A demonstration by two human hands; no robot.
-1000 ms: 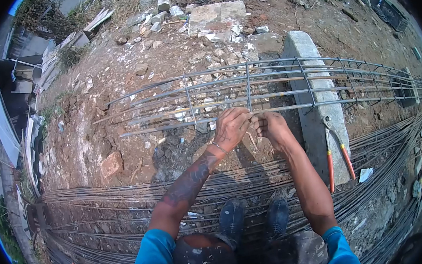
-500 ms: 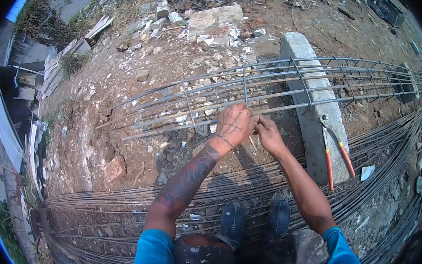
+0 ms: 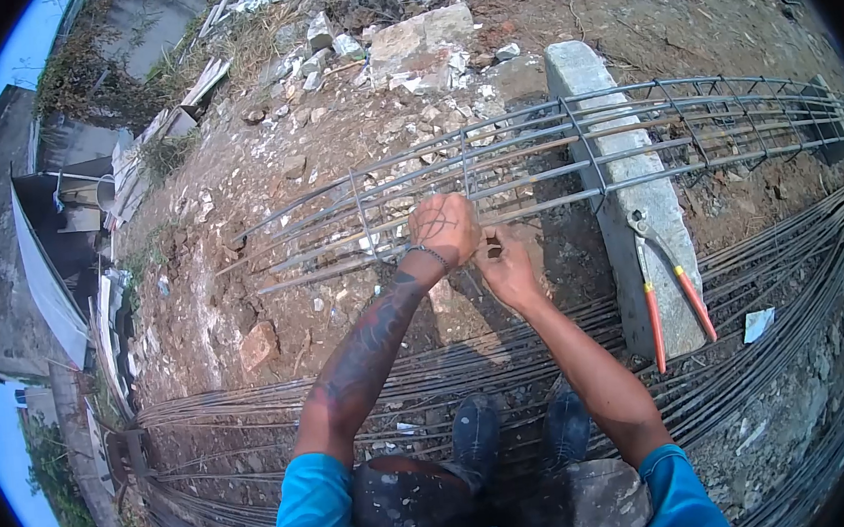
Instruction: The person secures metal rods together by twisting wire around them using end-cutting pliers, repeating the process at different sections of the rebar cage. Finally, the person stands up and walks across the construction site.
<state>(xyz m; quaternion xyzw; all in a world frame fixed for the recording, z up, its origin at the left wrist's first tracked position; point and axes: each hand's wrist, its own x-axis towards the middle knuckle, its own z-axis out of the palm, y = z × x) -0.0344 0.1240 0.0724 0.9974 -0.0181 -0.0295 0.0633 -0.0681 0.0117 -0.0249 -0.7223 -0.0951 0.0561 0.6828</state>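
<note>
My left hand (image 3: pixel 444 229) is closed at the near side of a rebar cage (image 3: pixel 535 175), beside a thin square stirrup (image 3: pixel 465 159). Its back faces up and covers the near long bar there, so what its fingers grip is hidden. Just to the right and slightly below, my right hand (image 3: pixel 510 268) has thumb and fingers curled together close to the left one, with a small dark gap between them. Anything pinched in it is too small to make out. The cage's long bars rest across a concrete block (image 3: pixel 622 136), with their free ends pointing left.
Pincers with red handles (image 3: pixel 667 287) lie on the concrete block. Long loose steel rods (image 3: pixel 353 395) run across the ground between my boots (image 3: pixel 476 439) and the cage. A broken brick (image 3: pixel 259 346) sits at left, and rubble and a pale slab (image 3: pixel 422 38) lie beyond.
My view has turned slightly, so the cage slopes up to the right. Both hands have shifted a little left in view, and the right hand's fingers now curl with a gap showing.
</note>
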